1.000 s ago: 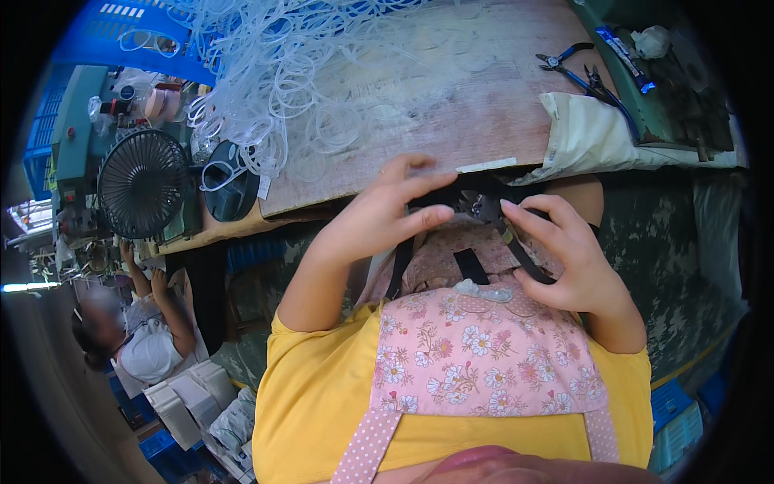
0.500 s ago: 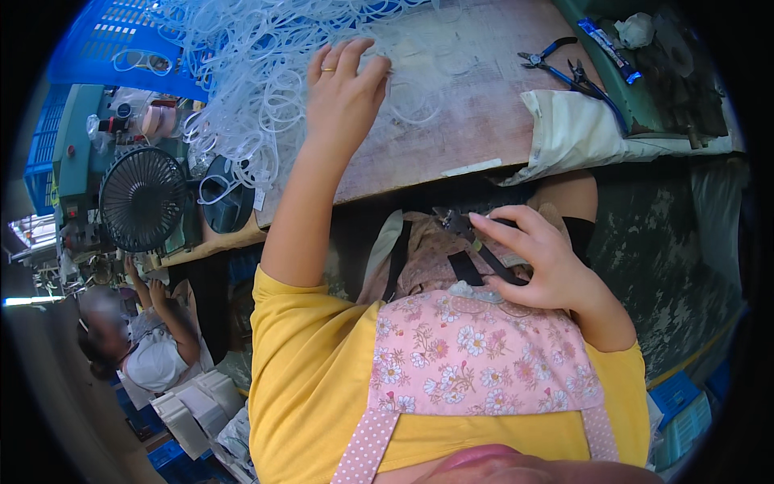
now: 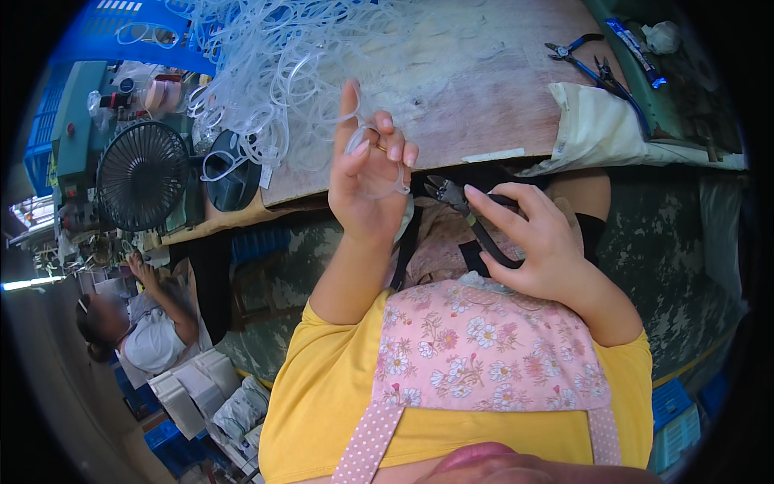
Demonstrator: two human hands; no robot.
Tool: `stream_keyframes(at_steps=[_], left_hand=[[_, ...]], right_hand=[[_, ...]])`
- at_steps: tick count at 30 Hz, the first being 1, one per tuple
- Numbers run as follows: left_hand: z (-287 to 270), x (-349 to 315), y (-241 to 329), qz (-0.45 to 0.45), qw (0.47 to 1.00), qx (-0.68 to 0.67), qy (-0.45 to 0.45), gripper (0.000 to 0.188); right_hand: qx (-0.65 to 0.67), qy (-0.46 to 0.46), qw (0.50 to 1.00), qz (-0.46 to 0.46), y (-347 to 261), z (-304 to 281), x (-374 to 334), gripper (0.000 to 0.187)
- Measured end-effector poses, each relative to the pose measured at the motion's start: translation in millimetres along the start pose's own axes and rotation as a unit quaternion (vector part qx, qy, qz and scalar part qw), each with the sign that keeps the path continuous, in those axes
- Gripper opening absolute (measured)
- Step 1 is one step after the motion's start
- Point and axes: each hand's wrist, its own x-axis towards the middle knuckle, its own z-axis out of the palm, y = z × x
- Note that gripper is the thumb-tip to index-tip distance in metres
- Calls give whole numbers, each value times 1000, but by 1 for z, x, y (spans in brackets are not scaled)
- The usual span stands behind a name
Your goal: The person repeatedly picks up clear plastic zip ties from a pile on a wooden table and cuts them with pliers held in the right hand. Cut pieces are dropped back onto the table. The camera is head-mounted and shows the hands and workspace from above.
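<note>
My left hand (image 3: pixel 363 189), raised over the table's near edge, has its index finger stretched up and the other fingers curled around a clear plastic ring (image 3: pixel 403 190). The ring hangs across the palm, with a small tab at its lower right. In my right hand (image 3: pixel 544 242) is a pair of side cutters (image 3: pixel 447 195) with dark handles, held above my lap. Their jaws look parted and point toward the left hand, apart from the ring. A large tangled pile of similar clear plastic rings (image 3: pixel 282 81) covers the table's far left.
At the right of the worktable (image 3: pixel 476 89) lie two blue-handled pliers (image 3: pixel 564 52), beside a white cloth (image 3: pixel 597 129) and a blue packet (image 3: pixel 637 52). A black fan (image 3: pixel 141 177) stands left, near a blue crate (image 3: pixel 89 28). Another person (image 3: pixel 157 339) sits at far left.
My left hand has come back from the pile toward me, turned palm up, with a clear ring in it. My right hand has lifted the cutters slightly, jaws toward the left hand.
</note>
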Motion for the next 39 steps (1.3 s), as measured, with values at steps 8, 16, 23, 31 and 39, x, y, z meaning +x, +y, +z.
stream_keyframes(at_steps=[8, 16, 23, 31, 39], left_hand=[[8, -11, -3, 28, 998, -51, -5, 79], [13, -11, 0, 31, 998, -50, -1, 80], [19, -13, 0, 38, 999, -25, 1, 79], [18, 1, 6, -163, 981, -84, -55, 76], [15, 6, 2, -192, 976, -80, -67, 80]], right_hand=[[-107, -9, 993, -58, -14, -2, 2, 71], [-163, -3, 985, -61, -18, -5, 2, 74], [-111, -18, 993, -40, -16, -1, 0, 75], [-154, -14, 984, -88, 2, -2, -3, 74], [-65, 12, 996, -60, -5, -13, -2, 72]])
